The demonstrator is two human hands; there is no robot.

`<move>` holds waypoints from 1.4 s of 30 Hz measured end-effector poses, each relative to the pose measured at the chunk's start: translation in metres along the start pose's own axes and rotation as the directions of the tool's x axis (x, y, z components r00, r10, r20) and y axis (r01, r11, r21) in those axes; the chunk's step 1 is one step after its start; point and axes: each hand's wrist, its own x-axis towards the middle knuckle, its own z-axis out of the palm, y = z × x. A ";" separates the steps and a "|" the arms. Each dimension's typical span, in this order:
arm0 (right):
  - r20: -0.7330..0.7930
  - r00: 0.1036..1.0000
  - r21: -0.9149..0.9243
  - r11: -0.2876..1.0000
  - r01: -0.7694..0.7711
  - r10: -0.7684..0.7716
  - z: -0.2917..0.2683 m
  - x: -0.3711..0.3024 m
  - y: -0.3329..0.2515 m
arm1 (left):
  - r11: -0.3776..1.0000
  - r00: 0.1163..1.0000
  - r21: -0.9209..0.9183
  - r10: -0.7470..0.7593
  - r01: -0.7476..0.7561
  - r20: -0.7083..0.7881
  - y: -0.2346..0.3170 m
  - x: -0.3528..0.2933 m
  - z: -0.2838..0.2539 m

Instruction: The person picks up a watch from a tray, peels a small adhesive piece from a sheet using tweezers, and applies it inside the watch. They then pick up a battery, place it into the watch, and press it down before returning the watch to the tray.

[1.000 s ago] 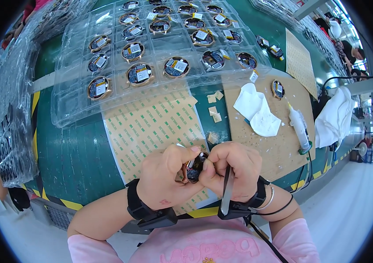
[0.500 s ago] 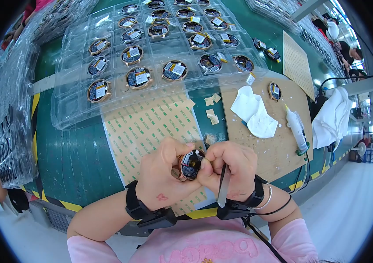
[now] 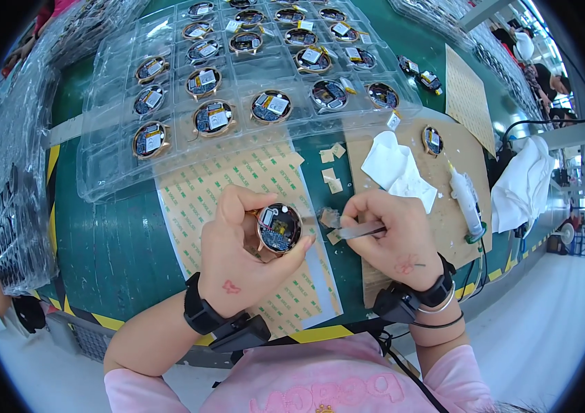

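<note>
My left hand (image 3: 237, 255) grips an open round watch case (image 3: 279, 228) by its rim, between thumb and fingers. The case has a rose-gold edge, and its circuit board and a red wire face up. To its right, my right hand (image 3: 392, 237) is closed around slim metal tweezers (image 3: 363, 231), blurred at the end toward the watch. That hand is apart from the case. Just left of its fingers lie small tan adhesive pieces (image 3: 331, 180) on the green table. Beneath my left hand is a tan printed adhesive sheet (image 3: 196, 206) on white backing.
A clear plastic tray (image 3: 110, 155) of several open watch cases spans the back. On a brown board (image 3: 402, 241) at right lie white wipes (image 3: 395, 168), another watch case (image 3: 432, 140) and a white glue syringe (image 3: 466, 203) with a cable. White cloth (image 3: 523, 182) hangs at the far right.
My hands have separated: the right has pulled away rightward with the tweezers, which swung from pointing down to sideways. The left has lifted the watch case slightly up and left, turning its inside into view.
</note>
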 end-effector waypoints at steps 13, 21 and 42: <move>-0.013 0.991 -0.171 0.977 0.126 -0.130 0.006 0.001 0.008 | 0.992 0.999 -0.124 -0.021 0.027 0.048 0.005 -0.001 0.004; 0.005 0.998 -0.170 0.984 0.058 -0.058 -0.006 0.000 0.003 | 0.985 0.982 -0.170 0.070 -0.039 0.177 0.014 0.003 0.000; 0.056 0.944 0.301 0.907 0.295 -0.326 -0.016 -0.019 -0.025 | 0.886 0.967 -0.389 -0.213 0.253 0.142 0.028 -0.003 -0.009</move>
